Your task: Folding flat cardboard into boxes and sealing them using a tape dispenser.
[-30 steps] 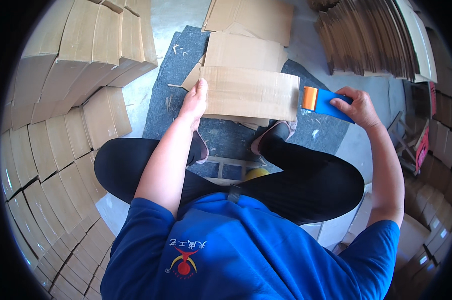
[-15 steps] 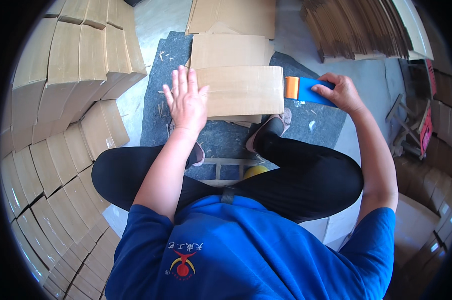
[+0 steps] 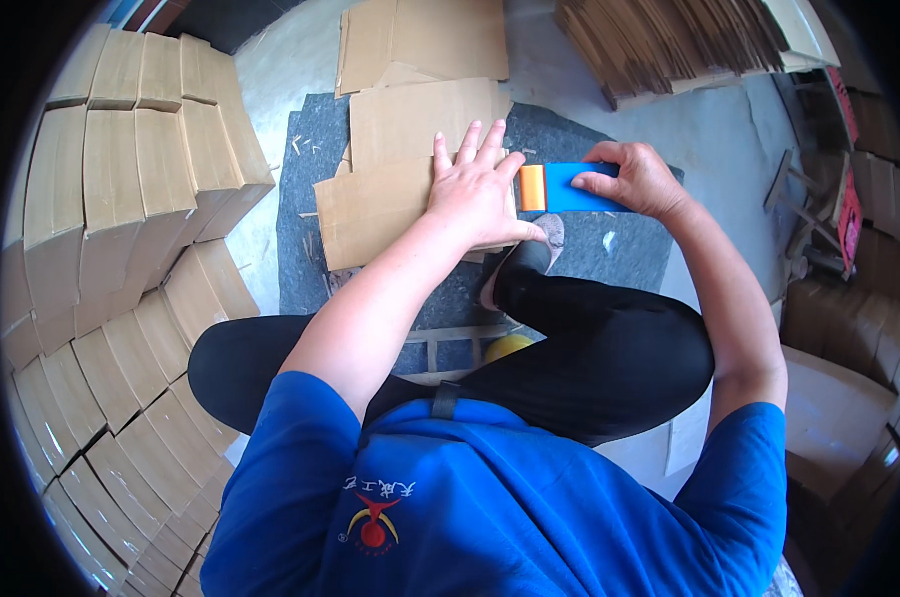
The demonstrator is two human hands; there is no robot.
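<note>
A narrow cardboard box [image 3: 372, 217] lies crosswise in front of my feet, slightly slanted. My left hand [image 3: 473, 195] presses flat on its right end, fingers spread and thumb pointing right. In my right hand [image 3: 641, 180] is a blue tape dispenser [image 3: 572, 189], gripped by its blue body between thumb and fingers. The dispenser's orange end [image 3: 534, 188] points left, close beside the box's right end. Whether the two touch is hard to see, and my left hand covers that end of the box.
Flat cardboard sheets [image 3: 425, 114] lie beyond the box on a dark mat [image 3: 579, 139]. Stacked cartons [image 3: 122, 179] rise along the left. A pile of flattened cardboard [image 3: 669, 45] stands at the far right. Something yellow [image 3: 508, 346] shows between my legs.
The box has shifted left and tilted. My left hand has moved from its left end to its right end. The tape dispenser has moved a little left with my right hand.
</note>
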